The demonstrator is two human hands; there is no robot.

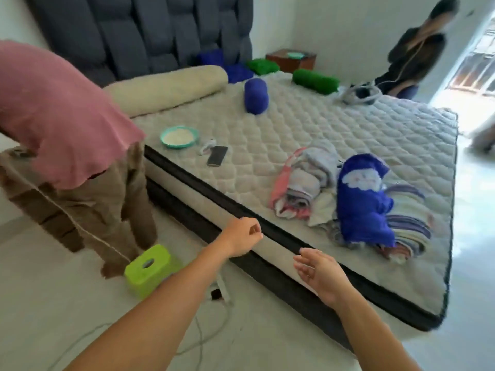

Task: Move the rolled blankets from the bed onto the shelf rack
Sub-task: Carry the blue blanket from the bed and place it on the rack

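We see only our two arms and what ends them. Both forearms are bare along their whole visible length, from the lower edge of the view up to the wrists, and the skin is smooth and unmarked. The left forearm looks long and slim, broad near the camera and narrowing toward the wrist, as the wide lens stretches it. The right forearm looks shorter and thicker. The left grip shows short, plain nails. The right grip carries a small pale fleck on one finger, too blurred for us to name.
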